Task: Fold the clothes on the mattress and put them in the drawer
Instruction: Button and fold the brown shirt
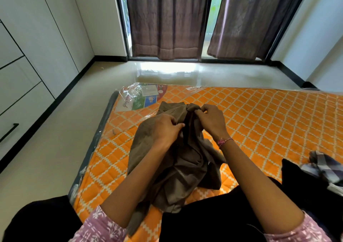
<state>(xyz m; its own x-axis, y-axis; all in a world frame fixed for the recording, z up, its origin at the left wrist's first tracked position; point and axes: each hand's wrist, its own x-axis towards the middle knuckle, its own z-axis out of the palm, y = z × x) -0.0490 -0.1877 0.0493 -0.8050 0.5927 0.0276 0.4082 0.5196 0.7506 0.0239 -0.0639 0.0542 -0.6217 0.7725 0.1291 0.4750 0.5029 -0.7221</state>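
Brown garment (pixel 178 160) lies crumpled on the orange quilted mattress (pixel 269 122), its long axis running from the person's lap away toward the curtained window (pixel 167 18). Left hand (pixel 165 128) and right hand (pixel 211 121) both pinch the fabric near its far end (fingers curled tight on the cloth). Checked clothes (pixel 323 165) sit well apart at right.

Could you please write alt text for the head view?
Both hands, left hand and right hand, pinch a crumpled brown cloth garment on an orange diamond-patterned mattress. A plaid checked cloth lies at right.
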